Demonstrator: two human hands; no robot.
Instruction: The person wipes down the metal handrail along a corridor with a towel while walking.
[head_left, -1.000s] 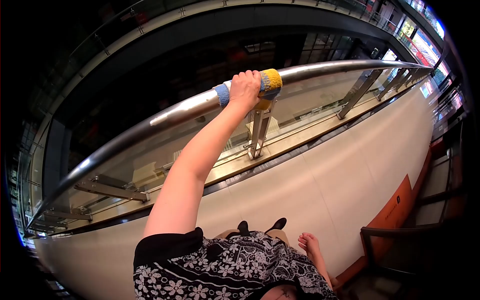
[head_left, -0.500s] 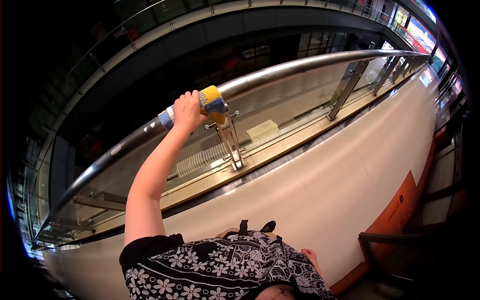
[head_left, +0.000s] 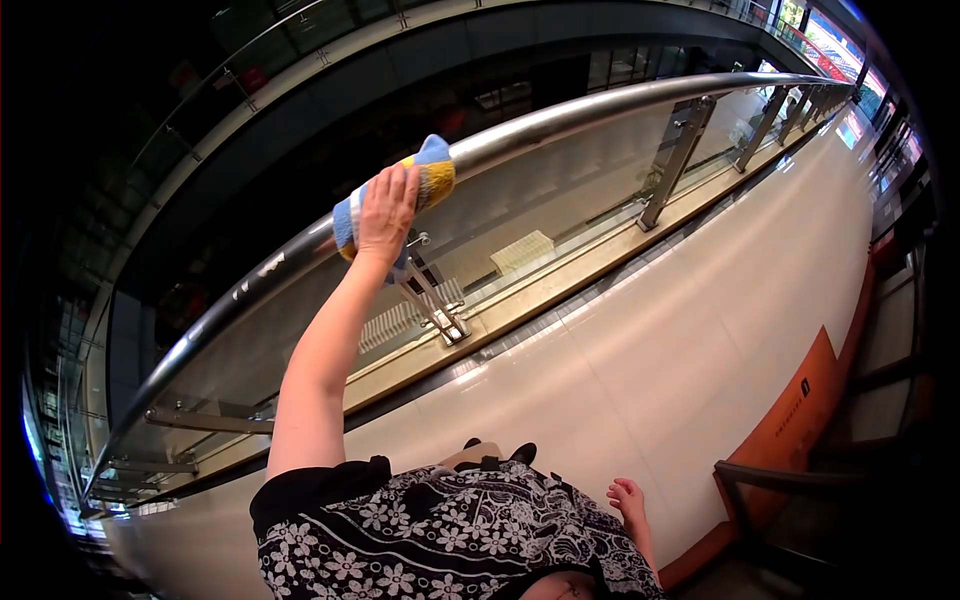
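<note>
Left hand [head_left: 387, 212]: yours, raised at about 11 o'clock, fingers stretched up and laid flat over the cloth, pressing it on the rail; not curled tight round it.
Cloth [head_left: 428, 172]: blue, white and yellow, draped over the rail under your palm; one end sticks out at 1 o'clock of your hand, the other at 9 o'clock.
Rail [head_left: 560, 115]: shiny metal tube, curving from 8 o'clock up to 1 o'clock across the view.
Post [head_left: 432, 302]: metal bracket just below your hand, at its 5 o'clock, foot on the ledge.
Glass [head_left: 570, 185]: clear panel under the rail, between the posts.
Right hand [head_left: 630, 498]: yours, low at 5 o'clock beside your dress, hanging loose with fingers part curled, holding nothing.
Floor [head_left: 640, 340]: pale glossy tiles from 7 o'clock to 2 o'clock.
Dress [head_left: 440, 535]: black with white flowers, at 6 o'clock.
</note>
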